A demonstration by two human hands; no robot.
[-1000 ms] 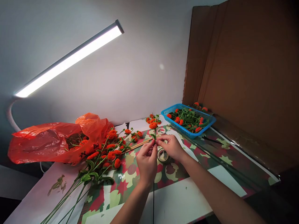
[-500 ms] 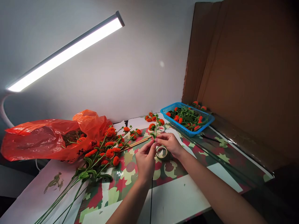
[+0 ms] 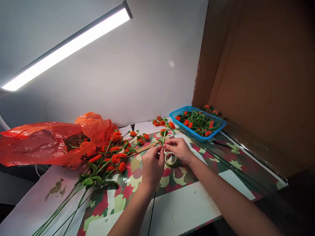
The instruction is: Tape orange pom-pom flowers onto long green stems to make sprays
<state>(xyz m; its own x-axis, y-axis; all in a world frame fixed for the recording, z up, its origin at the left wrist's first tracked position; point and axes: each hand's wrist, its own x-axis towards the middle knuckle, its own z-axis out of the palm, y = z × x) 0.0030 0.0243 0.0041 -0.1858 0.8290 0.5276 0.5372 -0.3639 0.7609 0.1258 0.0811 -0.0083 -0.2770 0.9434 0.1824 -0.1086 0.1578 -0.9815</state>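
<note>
Between my two hands a green flower stem (image 3: pixel 164 135) stands upright, with small orange blooms near its top and a small leaf low down. My left hand (image 3: pixel 153 165) pinches it at the lower end. Fingertips of my right hand (image 3: pixel 179 150) close on the same spot from the right side. What exactly lies under the fingertips is hidden. Just below the right hand, a roll of green tape (image 3: pixel 171 159) lies on the patterned table covering. A second, paler roll (image 3: pixel 169 134) shows behind the stem.
Long-stemmed orange flowers (image 3: pixel 115 159) lie to the left, beside a red plastic bag (image 3: pixel 49 141) holding more. Thin wooden sticks (image 3: pixel 144 149) rest behind my left hand. A blue basket (image 3: pixel 202 139) of flowers sits at the back right, near a cardboard panel (image 3: pixel 261 82). A lit lamp (image 3: pixel 69 44) hangs upper left.
The stem has turned a little between my fingers, and its blooms now face differently. Both hands keep their pinch in nearly the same place. The camera view has shifted slightly.
</note>
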